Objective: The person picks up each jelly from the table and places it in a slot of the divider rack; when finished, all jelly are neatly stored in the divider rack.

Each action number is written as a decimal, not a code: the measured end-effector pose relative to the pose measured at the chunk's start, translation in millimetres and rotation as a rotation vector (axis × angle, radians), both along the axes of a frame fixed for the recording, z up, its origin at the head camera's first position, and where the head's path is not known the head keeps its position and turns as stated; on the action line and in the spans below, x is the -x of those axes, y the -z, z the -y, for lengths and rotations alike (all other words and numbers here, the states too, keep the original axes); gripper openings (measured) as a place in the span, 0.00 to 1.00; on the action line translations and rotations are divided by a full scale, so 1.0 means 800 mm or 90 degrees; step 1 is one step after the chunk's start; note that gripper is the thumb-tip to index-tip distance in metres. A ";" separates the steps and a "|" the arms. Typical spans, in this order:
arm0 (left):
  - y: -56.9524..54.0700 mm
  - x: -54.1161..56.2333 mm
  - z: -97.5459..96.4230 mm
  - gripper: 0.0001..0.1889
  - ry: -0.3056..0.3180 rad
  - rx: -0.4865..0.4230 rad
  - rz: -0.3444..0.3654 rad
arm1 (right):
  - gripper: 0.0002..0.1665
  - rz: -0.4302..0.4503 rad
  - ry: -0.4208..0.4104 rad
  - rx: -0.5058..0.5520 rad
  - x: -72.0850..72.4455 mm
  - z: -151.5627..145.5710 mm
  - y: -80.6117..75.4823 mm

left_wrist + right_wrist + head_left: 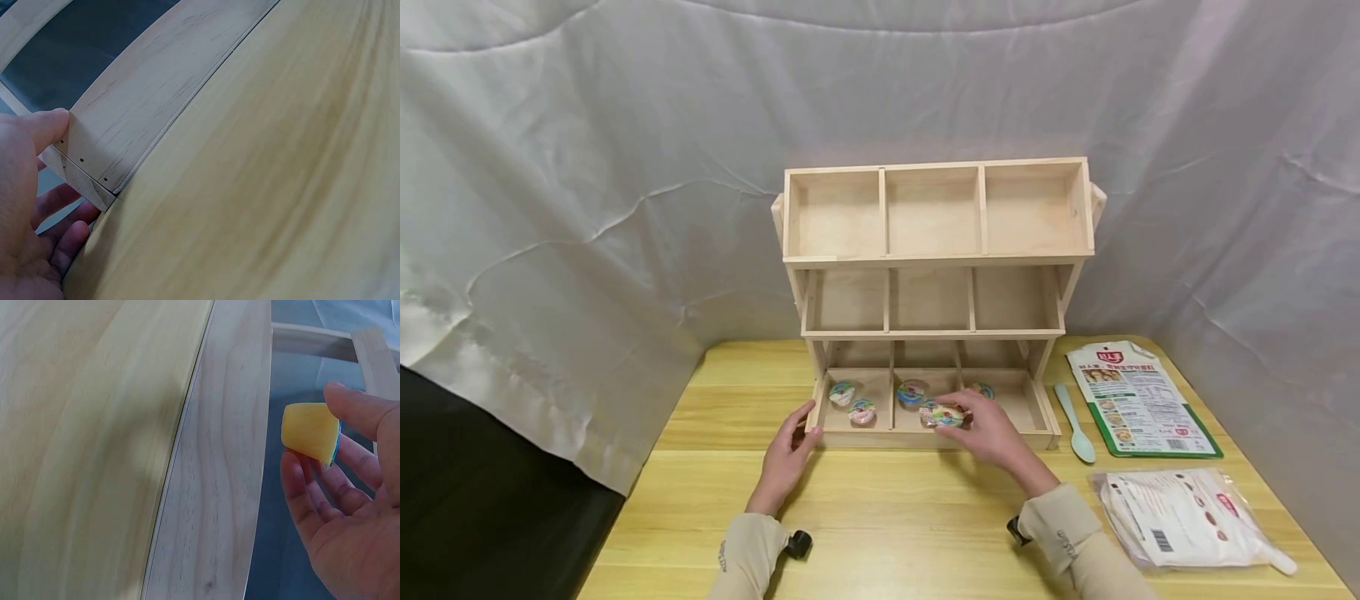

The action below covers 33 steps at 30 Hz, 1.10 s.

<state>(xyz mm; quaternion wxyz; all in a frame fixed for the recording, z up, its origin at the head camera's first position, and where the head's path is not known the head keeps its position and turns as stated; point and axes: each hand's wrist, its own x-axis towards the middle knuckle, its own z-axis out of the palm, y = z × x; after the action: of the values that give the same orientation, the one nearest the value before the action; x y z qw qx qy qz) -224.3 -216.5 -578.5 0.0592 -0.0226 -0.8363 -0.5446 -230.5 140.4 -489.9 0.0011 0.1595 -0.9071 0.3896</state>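
Note:
A small yellow jelly cup (307, 428) with a colourful lid is pinched between the thumb and fingers of my right hand (992, 429), over the lowest tier's middle compartment. My left hand (786, 458) grips the front left corner of the wooden three-tier rack (940, 261), its thumb on the front board (150, 81) and its fingers round the side. Two jelly cups, one green-lidded (842, 392) and one pink-lidded (862, 412), lie in the lowest left compartment. A blue-lidded cup (912, 392) lies in the middle one. Partly behind my right hand, another cup (982, 390) shows in the right compartment.
Right of the rack lie a pale green spoon (1077, 433) and a green-edged printed pouch (1142, 400). Nearer the front is a clear bag (1187, 517) with a white printed packet inside. The wooden table (880, 525) meets grey curtains at the back and sides.

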 end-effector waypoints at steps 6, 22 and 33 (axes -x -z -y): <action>0.001 0.000 0.000 0.29 -0.007 0.006 0.000 | 0.26 -0.013 0.011 0.005 0.004 -0.011 0.003; -0.002 -0.001 -0.001 0.29 -0.006 0.000 0.009 | 0.28 -0.032 0.039 0.001 0.012 -0.040 0.016; 0.000 0.000 0.001 0.28 -0.008 -0.005 0.027 | 0.27 -0.039 0.077 -0.001 0.020 -0.074 0.019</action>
<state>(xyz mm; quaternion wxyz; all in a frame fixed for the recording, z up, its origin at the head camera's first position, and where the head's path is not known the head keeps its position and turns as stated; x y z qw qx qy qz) -224.6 -217.1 -578.3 0.0450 -0.0057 -0.8352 -0.5481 -246.4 199.6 -505.5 0.0522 0.1164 -0.9149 0.3830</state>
